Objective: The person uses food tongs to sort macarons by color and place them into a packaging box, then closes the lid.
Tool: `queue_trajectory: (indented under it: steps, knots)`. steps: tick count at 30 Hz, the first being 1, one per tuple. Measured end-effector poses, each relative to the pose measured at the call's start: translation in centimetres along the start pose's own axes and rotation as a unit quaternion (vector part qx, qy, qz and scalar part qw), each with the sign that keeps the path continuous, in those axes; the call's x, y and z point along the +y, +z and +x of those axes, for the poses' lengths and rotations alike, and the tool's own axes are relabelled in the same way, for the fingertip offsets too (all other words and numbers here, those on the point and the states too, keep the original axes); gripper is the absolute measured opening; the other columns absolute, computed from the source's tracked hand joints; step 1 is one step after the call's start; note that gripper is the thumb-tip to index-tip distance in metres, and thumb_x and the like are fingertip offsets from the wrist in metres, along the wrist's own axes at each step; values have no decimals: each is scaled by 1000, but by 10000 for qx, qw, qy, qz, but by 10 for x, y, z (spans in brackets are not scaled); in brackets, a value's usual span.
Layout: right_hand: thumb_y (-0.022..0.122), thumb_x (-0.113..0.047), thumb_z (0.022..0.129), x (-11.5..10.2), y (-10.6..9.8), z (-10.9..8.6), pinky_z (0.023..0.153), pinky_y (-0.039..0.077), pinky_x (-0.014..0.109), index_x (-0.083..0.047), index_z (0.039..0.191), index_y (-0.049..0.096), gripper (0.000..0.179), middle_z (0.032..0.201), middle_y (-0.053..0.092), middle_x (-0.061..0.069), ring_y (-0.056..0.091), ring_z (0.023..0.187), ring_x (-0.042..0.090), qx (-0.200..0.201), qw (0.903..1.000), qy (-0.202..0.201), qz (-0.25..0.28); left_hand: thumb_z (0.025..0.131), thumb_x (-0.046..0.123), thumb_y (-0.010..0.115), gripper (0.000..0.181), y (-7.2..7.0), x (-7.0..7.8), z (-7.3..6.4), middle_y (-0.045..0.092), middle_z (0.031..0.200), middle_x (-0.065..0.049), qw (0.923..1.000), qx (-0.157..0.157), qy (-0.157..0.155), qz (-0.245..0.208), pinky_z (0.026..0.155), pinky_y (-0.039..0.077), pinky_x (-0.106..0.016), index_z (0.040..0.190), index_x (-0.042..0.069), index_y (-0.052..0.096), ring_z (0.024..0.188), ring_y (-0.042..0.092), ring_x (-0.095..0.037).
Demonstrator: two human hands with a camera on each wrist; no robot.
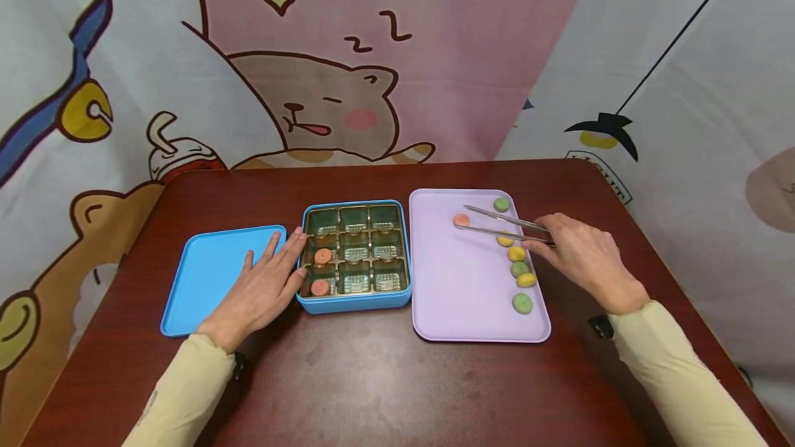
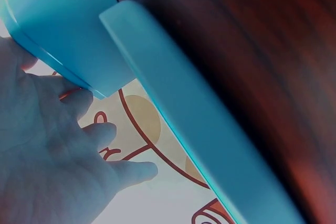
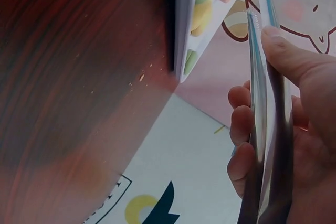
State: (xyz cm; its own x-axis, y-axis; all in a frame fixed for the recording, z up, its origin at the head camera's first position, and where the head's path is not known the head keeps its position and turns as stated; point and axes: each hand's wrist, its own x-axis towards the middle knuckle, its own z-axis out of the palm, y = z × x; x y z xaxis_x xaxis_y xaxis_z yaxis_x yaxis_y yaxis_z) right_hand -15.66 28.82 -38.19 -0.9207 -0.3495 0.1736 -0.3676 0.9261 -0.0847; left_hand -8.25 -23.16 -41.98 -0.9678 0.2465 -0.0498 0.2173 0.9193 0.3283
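Note:
My right hand (image 1: pixel 586 261) holds metal tongs (image 1: pixel 508 219) over a lilac tray (image 1: pixel 459 288). The spread tips stand around a small round orange piece (image 1: pixel 462 219) on the tray. In the right wrist view, thumb and curled fingers grip the tongs (image 3: pixel 273 129). My left hand (image 1: pixel 257 295) rests its extended fingers on the left rim of a blue box (image 1: pixel 357 303). Inside that box is a gold-brown divided insert (image 1: pixel 339 262). Two orange pieces, one (image 1: pixel 322 256) in the left middle compartment and another (image 1: pixel 320 287) in the left front one, lie there.
Green pieces (image 1: pixel 522 303) and yellow pieces (image 1: pixel 526 280) lie along the tray's right side. A flat blue lid (image 1: pixel 201 281) lies left of the box, partly under my left hand. Behind the brown table (image 1: pixel 360 378) hangs a cartoon-printed cloth (image 1: pixel 459 54).

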Motion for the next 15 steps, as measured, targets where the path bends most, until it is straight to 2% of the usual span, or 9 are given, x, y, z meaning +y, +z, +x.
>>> queue_trajectory:
  steps: [7,15]
  knots:
    - [86,-39,85,3,2,2,49,53,39,2,113,70,52,98,72,16,60,66,21,-93,9999,-76,-73,112,42,38,66,-1,0,0,11,174,-4,10000,-43,-13,-54,116,6,-77,168,14,18,159,5,-38]
    - [87,-39,85,4,6,5,47,52,37,3,112,71,52,95,71,16,57,63,20,-237,9996,-74,-134,112,45,36,66,0,0,0,11,174,-4,10000,-43,-37,-14,116,6,-77,168,14,17,159,4,-38]
